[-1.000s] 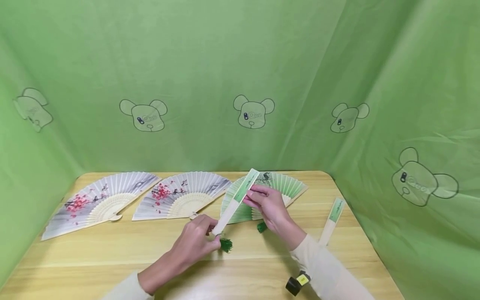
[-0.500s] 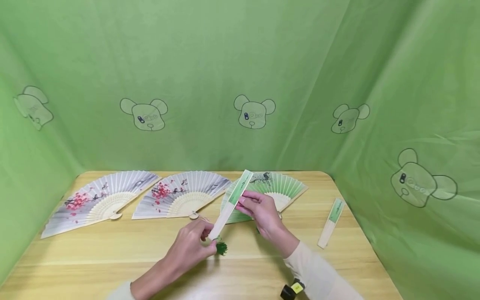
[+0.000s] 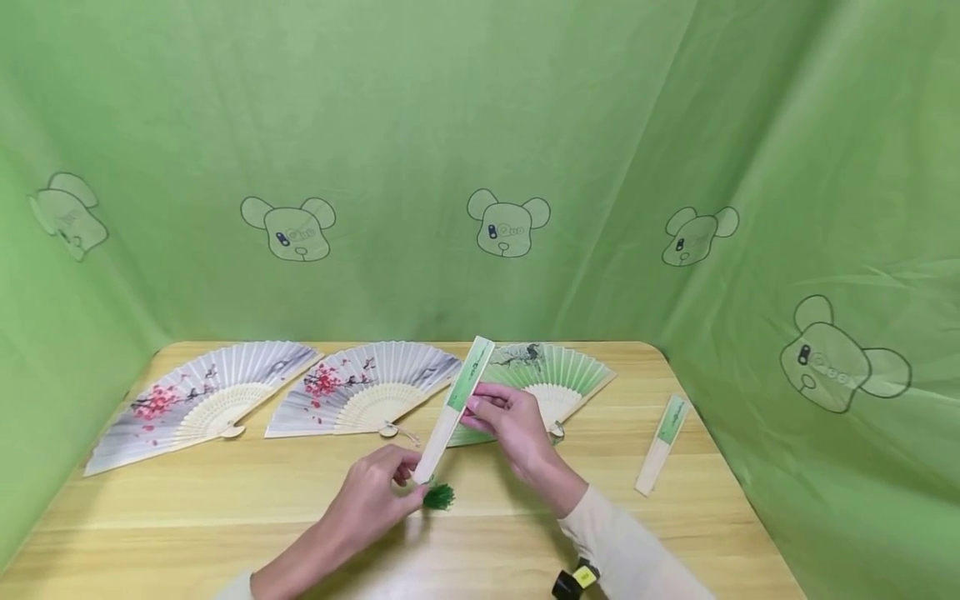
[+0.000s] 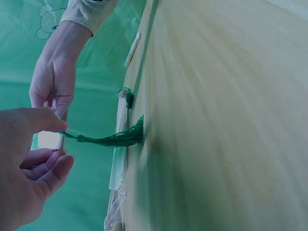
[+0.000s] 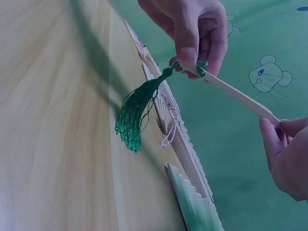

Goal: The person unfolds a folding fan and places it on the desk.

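Both hands hold a folded green-and-cream hand fan (image 3: 455,406) tilted above the table. My left hand (image 3: 377,495) pinches its lower, pivot end between thumb and fingers. Higher up, the thumb and fingers of my right hand (image 3: 517,431) grip its edge near the green part. From the pivot end hangs a dark green tassel (image 5: 142,108), its strands drooping toward the wood in the right wrist view. Behind the right hand lies a spread green fan (image 3: 558,375), partly covered by the held fan and the hand.
Two spread grey fans with red blossoms, a left one (image 3: 202,400) and a middle one (image 3: 367,387), lie along the back of the wooden table (image 3: 225,533). Another folded green fan (image 3: 663,444) rests at the right. Green cloth walls (image 3: 397,283) surround the table.
Both hands have shifted a little left with the folded fan, which stays closed. More of the spread green fan and the whole folded fan at right now show.
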A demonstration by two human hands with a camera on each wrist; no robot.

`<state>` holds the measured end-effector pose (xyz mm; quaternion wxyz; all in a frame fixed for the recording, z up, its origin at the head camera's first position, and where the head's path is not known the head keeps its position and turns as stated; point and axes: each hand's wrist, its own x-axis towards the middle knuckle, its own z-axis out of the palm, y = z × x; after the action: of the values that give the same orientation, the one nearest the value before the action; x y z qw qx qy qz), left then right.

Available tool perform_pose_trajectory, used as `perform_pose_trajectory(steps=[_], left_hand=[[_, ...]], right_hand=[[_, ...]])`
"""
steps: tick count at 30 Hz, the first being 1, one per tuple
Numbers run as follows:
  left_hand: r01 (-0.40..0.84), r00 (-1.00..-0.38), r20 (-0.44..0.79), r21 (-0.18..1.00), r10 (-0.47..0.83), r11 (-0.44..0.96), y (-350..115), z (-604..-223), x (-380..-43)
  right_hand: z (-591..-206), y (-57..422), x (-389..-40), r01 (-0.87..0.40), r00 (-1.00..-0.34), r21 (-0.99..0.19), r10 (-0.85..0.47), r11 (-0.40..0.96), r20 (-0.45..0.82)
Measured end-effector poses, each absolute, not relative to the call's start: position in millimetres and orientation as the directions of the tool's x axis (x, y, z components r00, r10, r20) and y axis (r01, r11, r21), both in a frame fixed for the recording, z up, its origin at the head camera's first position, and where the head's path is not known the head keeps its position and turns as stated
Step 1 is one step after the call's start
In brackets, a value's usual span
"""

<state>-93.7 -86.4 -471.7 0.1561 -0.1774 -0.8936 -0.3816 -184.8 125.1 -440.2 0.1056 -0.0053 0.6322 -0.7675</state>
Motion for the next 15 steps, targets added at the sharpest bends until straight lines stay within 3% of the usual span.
perform_pose_trajectory(steps=[8, 15], left_hand=[[0.275, -0.961, 0.241, 0.826, 0.133, 0.493, -88, -463, -102], [0.106, -0.994, 0.094, 0.926, 0.051, 0.361, -86, -455, -117]], right_hand=[[-438, 124, -187, 0.154, -0.98, -0.969, -0.157, -0.194, -0.124], [-438, 118, -185, 0.154, -0.972, -0.972, -0.206, -0.176, -0.117]])
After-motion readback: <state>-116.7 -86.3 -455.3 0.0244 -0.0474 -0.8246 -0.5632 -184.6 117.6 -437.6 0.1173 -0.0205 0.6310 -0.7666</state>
